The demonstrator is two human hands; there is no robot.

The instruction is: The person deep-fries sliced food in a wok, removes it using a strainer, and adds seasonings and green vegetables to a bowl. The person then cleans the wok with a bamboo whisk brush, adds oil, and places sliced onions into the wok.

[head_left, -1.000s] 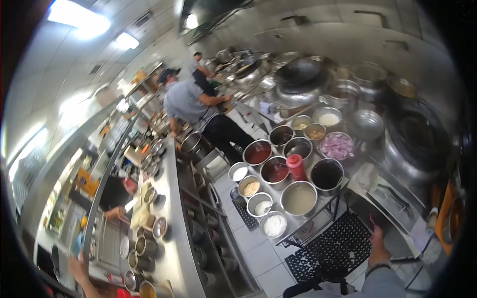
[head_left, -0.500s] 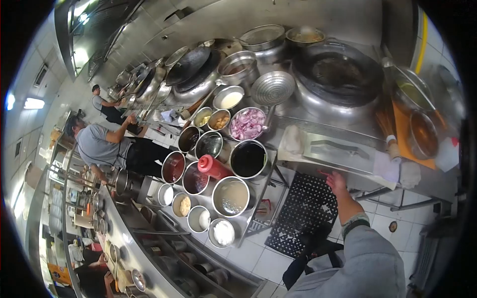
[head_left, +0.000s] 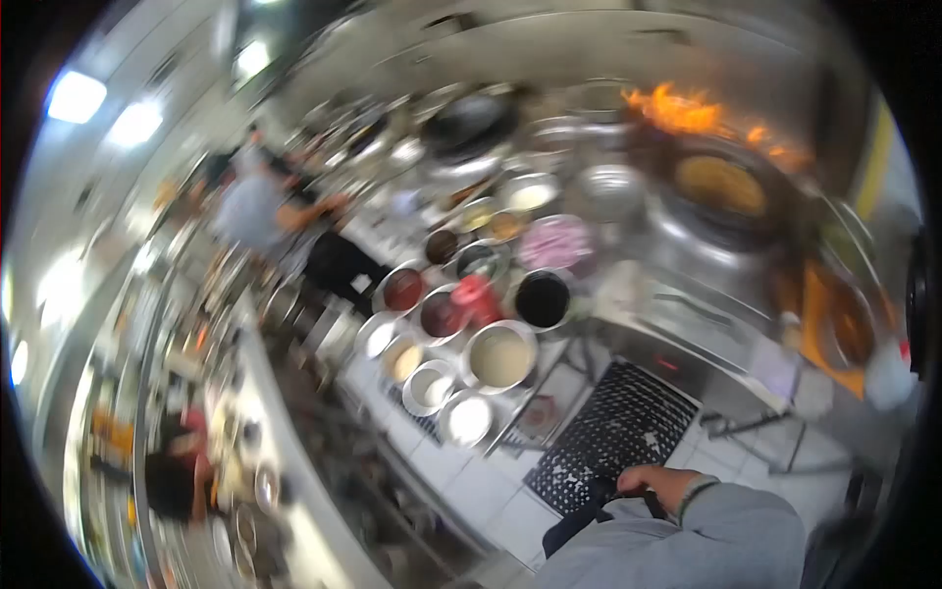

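My right hand [head_left: 648, 481], in a grey sleeve [head_left: 726, 520], is low in the view, close in front of my body and dark clothing [head_left: 569, 530]. Its fingers look curled in; what they hold, if anything, is hidden. Beyond the hand lies a black perforated floor mat [head_left: 618, 422]. Farther off, orange flames [head_left: 677, 108] rise behind a large wok [head_left: 721, 187] on the stove, with brownish contents in it. My left hand does not show.
Left of the stove front stands a trolley with several metal containers, among them a pot of dark liquid [head_left: 543, 299], a bowl of pink slices [head_left: 555, 242] and a red squeeze bottle [head_left: 476, 299]. A co-worker [head_left: 257, 211] stands farther left. Metal bowls [head_left: 849, 329] sit at the right.
My right hand has drawn back from the stove front towards my body. Flames now rise behind the wok. The view has shifted and blurred. The perforated ladle over the containers has gone from its place.
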